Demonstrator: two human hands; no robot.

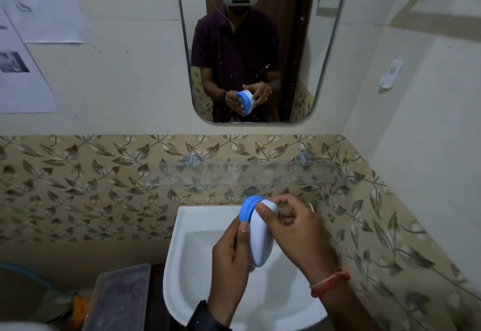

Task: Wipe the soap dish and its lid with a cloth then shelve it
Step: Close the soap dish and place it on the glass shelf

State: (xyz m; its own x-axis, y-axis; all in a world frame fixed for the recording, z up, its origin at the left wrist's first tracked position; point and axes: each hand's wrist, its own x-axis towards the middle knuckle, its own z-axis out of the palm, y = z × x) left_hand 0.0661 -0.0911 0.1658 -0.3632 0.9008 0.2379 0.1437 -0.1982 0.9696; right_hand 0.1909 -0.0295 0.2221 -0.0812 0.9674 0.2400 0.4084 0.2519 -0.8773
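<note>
A soap dish is held on edge over the white sink. Its blue part faces left and its white part faces right, the two pressed together. My left hand grips the dish from below and the left, thumb on the blue rim. My right hand holds the white part from the right, thumb on its upper edge. No cloth is visible. The glass shelf on the wall above the sink carries nothing.
A mirror above the shelf reflects the person holding the dish. A clear plastic box stands left of the sink. A white hook hangs on the right wall. Papers are stuck on the left wall.
</note>
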